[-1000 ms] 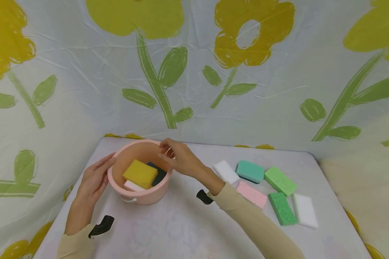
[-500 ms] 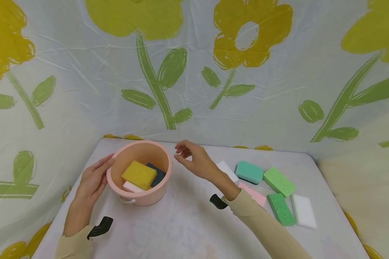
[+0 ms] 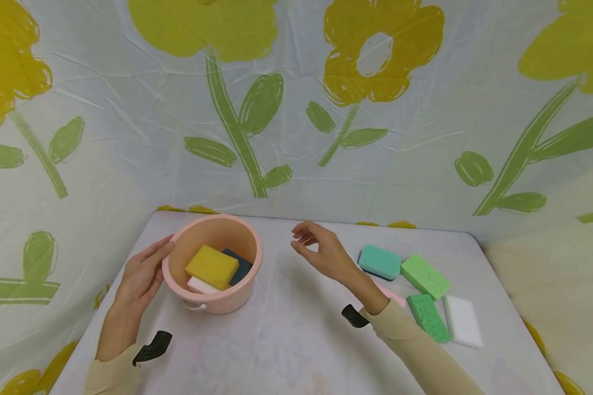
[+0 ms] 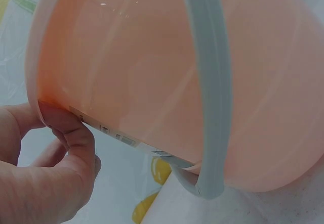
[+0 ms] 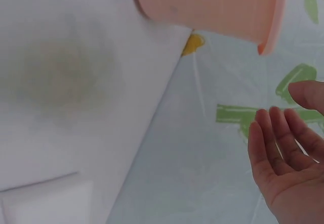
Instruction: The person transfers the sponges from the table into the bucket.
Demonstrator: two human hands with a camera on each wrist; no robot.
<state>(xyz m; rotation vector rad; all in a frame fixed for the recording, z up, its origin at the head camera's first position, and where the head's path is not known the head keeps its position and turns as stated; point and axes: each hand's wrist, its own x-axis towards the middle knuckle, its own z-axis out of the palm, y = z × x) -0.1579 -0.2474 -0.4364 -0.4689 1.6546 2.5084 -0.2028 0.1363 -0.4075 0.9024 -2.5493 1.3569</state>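
Note:
A pink bucket (image 3: 247, 282) stands at the table's left side, a yellow sponge (image 3: 212, 266), a dark blue sponge (image 3: 242, 270) and a pale pink one inside it. My left hand (image 3: 140, 274) grips the bucket's rim from the left; in the left wrist view its thumb and fingers close on the rim. Right of the bucket, my right hand (image 3: 326, 252) hovers over the table with fingers loosely bent and nothing in them. Below it in the right wrist view lies a white sponge (image 5: 48, 204), hidden behind the hand and arm in the head view.
On the right lie a teal sponge (image 3: 380, 262), a light green sponge (image 3: 426, 276), a darker green sponge (image 3: 429, 318) and a white sponge (image 3: 463, 321). The right forearm partly covers a pink sponge (image 3: 394, 294). A flowered cloth (image 3: 296, 186) hangs behind the table.
My right hand has moved right, from over the bucket's right rim to above the table near the sponges. My left hand has stayed on the bucket.

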